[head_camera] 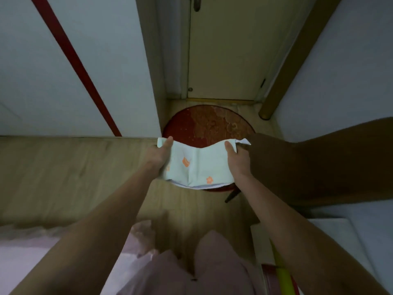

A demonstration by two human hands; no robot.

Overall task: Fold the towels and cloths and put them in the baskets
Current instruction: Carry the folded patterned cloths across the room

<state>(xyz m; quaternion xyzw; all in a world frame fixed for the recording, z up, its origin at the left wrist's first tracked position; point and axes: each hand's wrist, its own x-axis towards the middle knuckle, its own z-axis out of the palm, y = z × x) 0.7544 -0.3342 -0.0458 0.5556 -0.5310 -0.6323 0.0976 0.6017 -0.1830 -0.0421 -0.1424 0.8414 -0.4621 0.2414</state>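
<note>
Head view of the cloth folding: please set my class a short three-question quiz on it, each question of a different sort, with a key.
1. True or false: both hands grip the pale green cloth.
2. What lies under the cloth? A) round red stool B) basket C) pillow
3. Fill in: the cloth's printed shapes are ____ in colour.

Key
1. True: the left hand and right hand hold opposite ends.
2. A, the round red stool.
3. Orange.
</note>
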